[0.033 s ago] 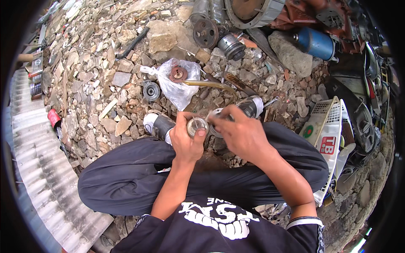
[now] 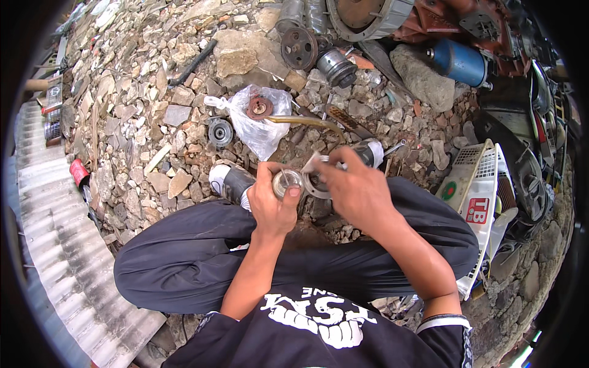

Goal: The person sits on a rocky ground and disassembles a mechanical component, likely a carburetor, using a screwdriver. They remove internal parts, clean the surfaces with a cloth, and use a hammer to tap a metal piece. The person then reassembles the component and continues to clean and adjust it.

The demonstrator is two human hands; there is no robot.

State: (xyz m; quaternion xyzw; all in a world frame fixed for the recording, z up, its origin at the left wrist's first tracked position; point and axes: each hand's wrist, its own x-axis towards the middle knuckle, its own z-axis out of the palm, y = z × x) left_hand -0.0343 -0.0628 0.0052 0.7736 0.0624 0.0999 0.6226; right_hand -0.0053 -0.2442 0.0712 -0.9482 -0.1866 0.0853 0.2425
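**Left hand [image 2: 274, 207] on a round part [image 2: 286, 182], right hand [image 2: 359, 189] at a ring [image 2: 316, 186]**

The left hand is curled around the round part, fingers on its outer side and thumb laid along the near edge; its shiny face points up between them. The metal ring lies just right of this part, in the gap between the hands; whether the two are joined cannot be told. The right hand is half closed over the ring, fingers bent, pinching a pale flat piece [image 2: 311, 161] at the ring's far edge. The fingertips are blurred, so their exact contact with the ring cannot be told.

Both hands are above the gap between two shoes [image 2: 234, 184], ahead of the folded legs [image 2: 184, 254]. Beyond the left hand, a clear bag [image 2: 265, 145] lies on the rubble [image 2: 178, 116] with a brown disc [image 2: 259, 108] on it; a hose [image 2: 300, 121] runs from the disc toward the right hand's far side. A small wheel [image 2: 220, 132] sits left of the bag. Well right of the right hand stands a basket [image 2: 489, 187]; well left of the left hand, a corrugated sheet [image 2: 61, 230].
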